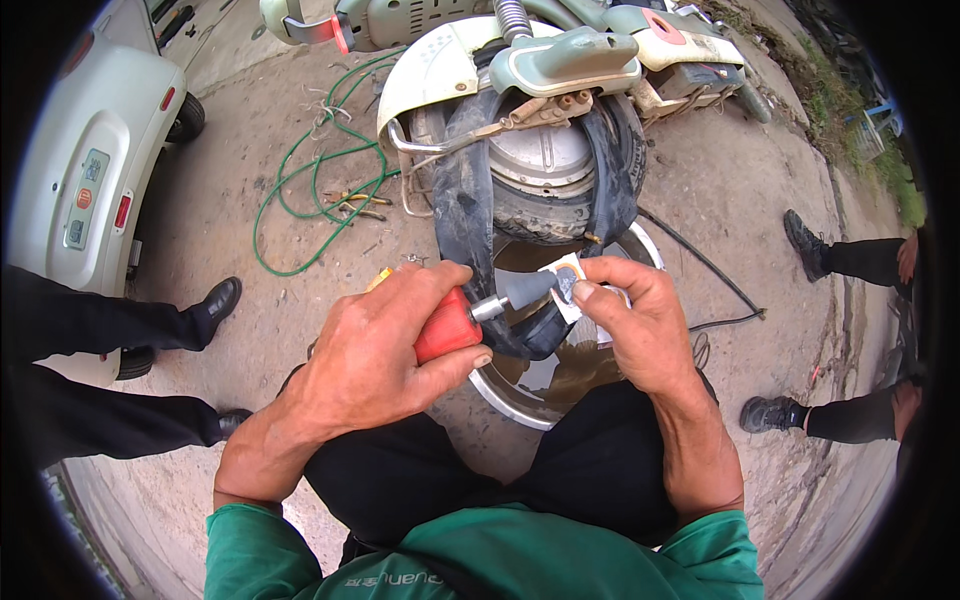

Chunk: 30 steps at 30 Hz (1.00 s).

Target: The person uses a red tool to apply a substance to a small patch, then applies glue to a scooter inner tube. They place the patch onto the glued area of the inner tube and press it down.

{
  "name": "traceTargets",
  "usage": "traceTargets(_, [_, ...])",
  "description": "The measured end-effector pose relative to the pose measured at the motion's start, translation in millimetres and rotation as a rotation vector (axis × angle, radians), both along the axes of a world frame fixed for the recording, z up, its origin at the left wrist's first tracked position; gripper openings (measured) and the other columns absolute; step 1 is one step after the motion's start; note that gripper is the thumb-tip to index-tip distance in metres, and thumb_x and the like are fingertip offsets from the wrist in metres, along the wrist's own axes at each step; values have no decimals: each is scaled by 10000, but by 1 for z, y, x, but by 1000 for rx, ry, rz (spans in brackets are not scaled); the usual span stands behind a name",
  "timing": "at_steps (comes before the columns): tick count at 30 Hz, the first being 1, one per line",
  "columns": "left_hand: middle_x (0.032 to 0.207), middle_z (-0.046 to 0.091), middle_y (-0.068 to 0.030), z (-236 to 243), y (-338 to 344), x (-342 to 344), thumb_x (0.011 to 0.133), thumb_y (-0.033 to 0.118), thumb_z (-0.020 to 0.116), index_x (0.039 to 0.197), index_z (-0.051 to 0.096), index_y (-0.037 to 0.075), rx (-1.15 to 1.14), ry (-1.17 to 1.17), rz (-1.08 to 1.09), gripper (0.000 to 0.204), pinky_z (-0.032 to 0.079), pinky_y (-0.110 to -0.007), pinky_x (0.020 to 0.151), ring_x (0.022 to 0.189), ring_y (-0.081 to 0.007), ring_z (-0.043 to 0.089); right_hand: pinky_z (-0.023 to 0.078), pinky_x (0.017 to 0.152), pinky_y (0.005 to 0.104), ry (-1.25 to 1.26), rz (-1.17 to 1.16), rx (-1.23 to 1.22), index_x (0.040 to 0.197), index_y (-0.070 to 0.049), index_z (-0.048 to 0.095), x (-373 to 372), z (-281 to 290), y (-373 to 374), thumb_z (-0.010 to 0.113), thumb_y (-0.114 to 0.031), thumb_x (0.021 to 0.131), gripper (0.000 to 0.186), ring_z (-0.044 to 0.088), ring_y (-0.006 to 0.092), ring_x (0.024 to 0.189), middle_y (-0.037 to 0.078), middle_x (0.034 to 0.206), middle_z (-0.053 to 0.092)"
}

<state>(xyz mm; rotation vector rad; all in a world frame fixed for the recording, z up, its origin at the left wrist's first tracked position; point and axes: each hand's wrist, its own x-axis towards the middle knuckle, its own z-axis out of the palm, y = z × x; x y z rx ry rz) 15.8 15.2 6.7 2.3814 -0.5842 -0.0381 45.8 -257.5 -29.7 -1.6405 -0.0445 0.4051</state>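
Observation:
My left hand (390, 350) is wrapped round a red, yellow-topped tool (446, 325) with a steel shaft and a grey conical tip (525, 289) pointing right. My right hand (635, 320) pinches a small white square (555, 305) with a dark, orange-edged patch at its middle, close beside that tip. Behind them a limp black inner tube (462, 208) drapes over a scooter's rear tyre (545, 222) down into a metal basin (500, 400) of murky water.
The scooter's body (430, 60) fills the top. A white car (110, 150) stands left; a green hose (262, 228) and pliers (355, 205) lie on the concrete (230, 210). Other people's dark-trousered legs are at left (120, 320) and right (860, 260). A black cable (710, 270) lies right of the basin.

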Motion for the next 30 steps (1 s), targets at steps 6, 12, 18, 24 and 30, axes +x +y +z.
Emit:
traceTargets(6, [1014,688,-178,0,0,0,810,257,901,1312,605,24,33,-4,19,628,591,-469,745,891,-406,717,520,737,263,-25,-7,-12,1162,22,788,-1,1,3,712,-136,981,252,640,60,821,24,895,767])
traceTargets(12, [1009,688,-177,0,-1,1,816,256,895,1310,606,32,45,-36,20,614,591,-478,732,879,-414,715,517,733,260,-20,-8,-51,1150,28,787,-1,5,5,729,-160,987,256,632,60,812,25,891,763])
traceTargets(18, [1013,691,-174,-1,-1,0,824,276,888,1306,602,30,72,-42,17,612,592,-478,729,888,-409,719,504,744,244,-14,-11,-52,1159,20,781,-1,4,5,703,-147,1004,241,626,52,840,13,944,754])
traceTargets(24, [1012,690,-175,3,-2,-3,823,285,890,1309,599,28,106,-9,5,622,594,-480,732,880,-409,718,479,728,231,14,13,-55,1164,8,779,-3,6,3,700,-147,1005,236,599,35,828,-4,954,744])
traceTargets(30, [1013,694,-174,-2,0,0,821,301,895,1305,601,29,85,-63,25,628,596,-480,728,875,-409,718,493,690,251,-10,-10,-30,1136,23,787,-3,3,4,721,-147,994,231,606,46,780,-1,858,735])
